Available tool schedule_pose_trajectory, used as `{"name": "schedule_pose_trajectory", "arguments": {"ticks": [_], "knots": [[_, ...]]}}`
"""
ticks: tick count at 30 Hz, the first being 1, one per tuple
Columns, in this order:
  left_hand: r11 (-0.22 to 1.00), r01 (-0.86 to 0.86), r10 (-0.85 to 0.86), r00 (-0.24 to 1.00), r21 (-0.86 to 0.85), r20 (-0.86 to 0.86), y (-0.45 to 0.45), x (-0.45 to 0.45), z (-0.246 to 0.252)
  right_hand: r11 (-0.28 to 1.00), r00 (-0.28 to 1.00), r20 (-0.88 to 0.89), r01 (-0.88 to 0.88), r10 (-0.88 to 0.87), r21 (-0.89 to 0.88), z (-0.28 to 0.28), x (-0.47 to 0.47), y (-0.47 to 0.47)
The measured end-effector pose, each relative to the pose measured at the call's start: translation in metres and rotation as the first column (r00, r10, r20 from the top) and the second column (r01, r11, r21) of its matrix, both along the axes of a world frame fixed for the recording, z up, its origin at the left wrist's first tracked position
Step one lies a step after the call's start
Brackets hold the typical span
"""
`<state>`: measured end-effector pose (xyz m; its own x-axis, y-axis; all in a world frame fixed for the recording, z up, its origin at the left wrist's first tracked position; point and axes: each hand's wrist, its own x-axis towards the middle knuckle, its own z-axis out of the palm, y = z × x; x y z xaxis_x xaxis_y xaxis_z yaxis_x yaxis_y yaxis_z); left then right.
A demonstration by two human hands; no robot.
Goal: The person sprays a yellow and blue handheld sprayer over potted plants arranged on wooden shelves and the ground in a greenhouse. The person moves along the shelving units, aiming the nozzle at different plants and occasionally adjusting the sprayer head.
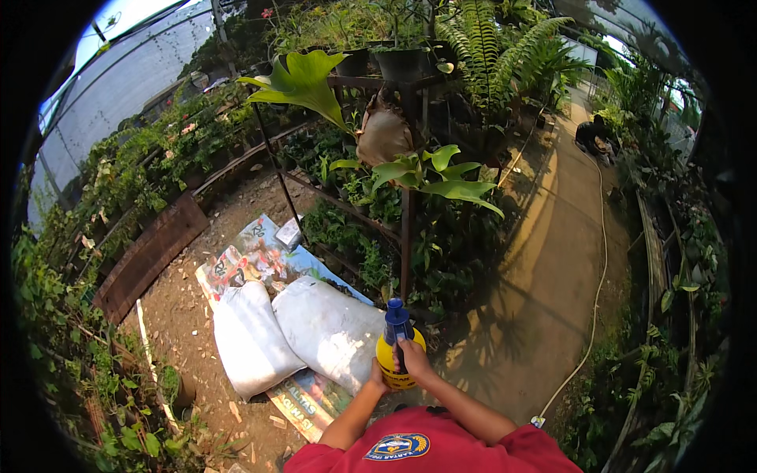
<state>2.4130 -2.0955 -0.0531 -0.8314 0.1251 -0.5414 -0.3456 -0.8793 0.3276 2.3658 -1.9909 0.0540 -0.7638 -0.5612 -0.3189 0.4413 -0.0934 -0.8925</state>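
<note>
Close in front of my body I hold a yellow pump sprayer with a dark blue pump top. My left hand cups the lower left side of its bottle. My right hand wraps the dark grip at the upper right, below the pump. The nozzle is hard to make out. Just left of the sprayer lie two filled white sacks, a wide one and a narrower one. Beyond the bottle, a staghorn fern is fixed to a metal stand.
The sacks rest on a printed banner over bare soil. A concrete path runs along the right, with a pale hose on it. Farther along, a person crouches. A brown board leans left, and potted plants fill the stand.
</note>
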Motion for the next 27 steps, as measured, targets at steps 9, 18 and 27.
{"name": "schedule_pose_trajectory", "arguments": {"ticks": [9, 18, 27], "knots": [[0.879, 0.476, -0.462, 0.857, -0.007, 0.227, 0.028, 0.018, -0.041, 0.972, 0.995, 0.017, 0.088, -0.094, 0.217, -0.013, -0.021, 0.015], [0.791, 0.568, -0.493, 0.812, -0.228, 0.312, 0.034, -0.007, -0.046, 0.957, 0.967, -0.021, 0.256, -0.255, 0.137, -0.013, -0.025, 0.047], [0.778, 0.617, -0.555, 0.762, -0.115, 0.333, 0.056, -0.038, -0.053, 0.907, 0.912, -0.012, 0.410, -0.411, 0.097, -0.011, -0.038, 0.075]]}}
